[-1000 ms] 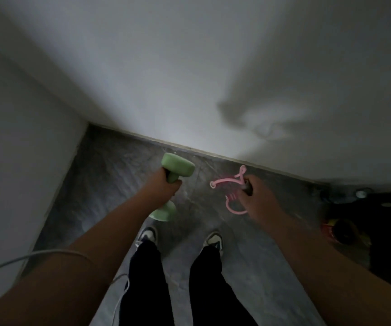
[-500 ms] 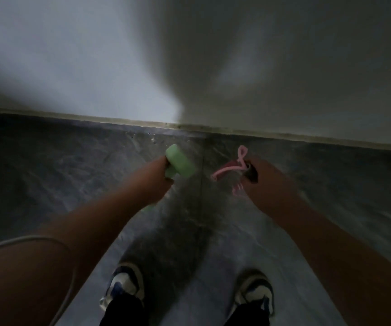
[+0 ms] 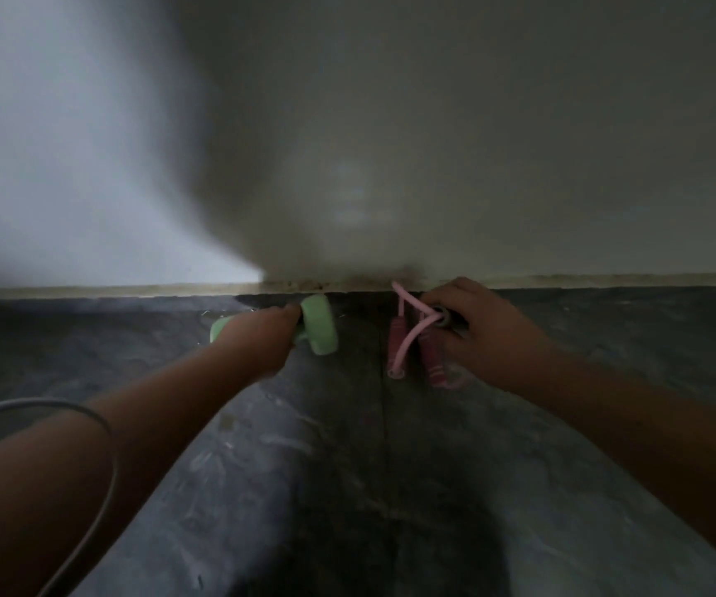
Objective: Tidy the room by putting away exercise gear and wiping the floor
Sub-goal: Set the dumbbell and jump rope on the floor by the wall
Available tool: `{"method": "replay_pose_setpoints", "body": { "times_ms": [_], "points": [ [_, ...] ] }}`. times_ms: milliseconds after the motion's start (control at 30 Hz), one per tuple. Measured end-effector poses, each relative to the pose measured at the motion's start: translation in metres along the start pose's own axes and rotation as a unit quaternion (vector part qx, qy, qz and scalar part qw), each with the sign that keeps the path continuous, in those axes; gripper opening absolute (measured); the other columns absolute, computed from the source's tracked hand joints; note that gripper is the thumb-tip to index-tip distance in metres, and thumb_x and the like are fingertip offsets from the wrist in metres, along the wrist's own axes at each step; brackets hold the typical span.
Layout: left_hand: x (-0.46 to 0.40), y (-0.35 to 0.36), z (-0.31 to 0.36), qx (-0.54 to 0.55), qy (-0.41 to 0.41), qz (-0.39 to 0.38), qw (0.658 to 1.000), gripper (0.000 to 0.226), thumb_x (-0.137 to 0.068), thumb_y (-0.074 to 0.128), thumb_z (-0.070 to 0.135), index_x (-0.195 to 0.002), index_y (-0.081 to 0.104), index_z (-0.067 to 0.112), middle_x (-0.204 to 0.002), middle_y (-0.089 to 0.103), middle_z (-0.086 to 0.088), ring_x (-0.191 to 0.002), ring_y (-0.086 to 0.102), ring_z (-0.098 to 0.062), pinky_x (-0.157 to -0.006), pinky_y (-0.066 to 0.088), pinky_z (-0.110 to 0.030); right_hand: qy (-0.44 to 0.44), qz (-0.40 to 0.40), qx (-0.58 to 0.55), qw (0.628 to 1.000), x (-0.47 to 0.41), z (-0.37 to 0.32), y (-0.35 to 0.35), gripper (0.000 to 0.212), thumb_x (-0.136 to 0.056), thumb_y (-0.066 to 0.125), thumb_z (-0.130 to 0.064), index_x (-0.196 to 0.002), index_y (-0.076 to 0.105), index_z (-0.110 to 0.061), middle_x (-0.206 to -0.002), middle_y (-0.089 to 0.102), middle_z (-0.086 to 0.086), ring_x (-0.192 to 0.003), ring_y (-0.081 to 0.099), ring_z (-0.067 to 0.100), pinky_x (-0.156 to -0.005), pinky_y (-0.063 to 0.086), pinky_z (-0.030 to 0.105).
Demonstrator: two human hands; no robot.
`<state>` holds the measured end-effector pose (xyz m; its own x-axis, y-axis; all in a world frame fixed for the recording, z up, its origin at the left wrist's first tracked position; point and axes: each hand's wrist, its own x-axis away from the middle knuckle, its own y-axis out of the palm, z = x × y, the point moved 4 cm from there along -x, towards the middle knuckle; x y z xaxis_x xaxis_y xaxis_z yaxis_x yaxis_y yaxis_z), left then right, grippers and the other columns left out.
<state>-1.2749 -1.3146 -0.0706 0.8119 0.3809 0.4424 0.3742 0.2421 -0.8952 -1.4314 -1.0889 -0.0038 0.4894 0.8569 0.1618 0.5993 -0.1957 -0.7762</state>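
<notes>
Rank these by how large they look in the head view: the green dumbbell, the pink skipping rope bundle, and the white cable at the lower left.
1. white cable, though it lies nearest the camera, which inflates it.
2. and 3. green dumbbell and pink skipping rope: too alike to rank, both partly hidden by the hands.

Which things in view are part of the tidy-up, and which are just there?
Part of the job:
- green dumbbell, held by the left hand
- pink skipping rope, held by the right hand
- floor, to be wiped

Just there:
- white cable over the left arm
- skirting board
</notes>
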Motion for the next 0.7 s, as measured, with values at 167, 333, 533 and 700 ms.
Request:
{"method": "replay_pose_setpoints", "body": {
  "times_ms": [167, 333, 533, 700],
  "points": [
    [0.008, 0.0, 0.005, 0.002, 0.016, 0.022, 1.0, 0.038, -0.093, 0.059, 0.022, -0.129, 0.05, 0.021, -0.115, 0.068, -0.005, -0.098, 0.067, -0.028, -0.067, 0.048, -0.037, 0.009, 0.053, -0.067, 0.996, -0.003, -0.001, -0.002, 0.023, -0.085, 0.075, -0.011, -0.107, 0.068, -0.017, -0.096, 0.061, -0.003, -0.089, 0.054, 0.005, -0.077, 0.035, 0.002],
    [-0.006, 0.014, 0.02, -0.009, 0.044, 0.01, 0.999, 0.051, -0.09, 0.063, 0.024, -0.138, 0.045, 0.023, -0.122, 0.066, -0.004, -0.103, 0.066, -0.029, -0.077, 0.053, -0.041, 0.097, 0.01, -0.048, 0.994, 0.007, 0.06, 0.022, 0.023, -0.085, 0.07, -0.012, -0.107, 0.07, -0.019, -0.098, 0.068, 0.004, -0.093, 0.063, 0.022, -0.083, 0.051, 0.033],
    [-0.012, 0.012, 0.047, -0.078, 0.061, 0.018, 0.995, 0.048, -0.09, 0.061, 0.018, -0.135, 0.046, 0.021, -0.122, 0.065, -0.004, -0.102, 0.066, -0.028, -0.072, 0.047, -0.035, 0.194, -0.024, -0.003, 0.981, 0.024, 0.107, 0.027, 0.032, -0.088, 0.065, -0.006, -0.12, 0.064, -0.009, -0.112, 0.065, 0.014, -0.103, 0.061, 0.035, -0.083, 0.043, 0.03],
    [-0.013, 0.025, 0.061, -0.071, 0.065, -0.004, 0.995, 0.056, -0.092, 0.057, 0.021, -0.144, 0.036, 0.023, -0.126, 0.063, -0.005, -0.108, 0.063, -0.029, -0.073, 0.048, -0.037, 0.201, -0.073, 0.0, 0.977, 0.032, 0.101, 0.031, 0.047, -0.088, 0.062, -0.028, -0.13, 0.057, -0.007, -0.127, 0.056, 0.019, -0.118, 0.053, 0.037, -0.097, 0.041, 0.036]
  ]
}}
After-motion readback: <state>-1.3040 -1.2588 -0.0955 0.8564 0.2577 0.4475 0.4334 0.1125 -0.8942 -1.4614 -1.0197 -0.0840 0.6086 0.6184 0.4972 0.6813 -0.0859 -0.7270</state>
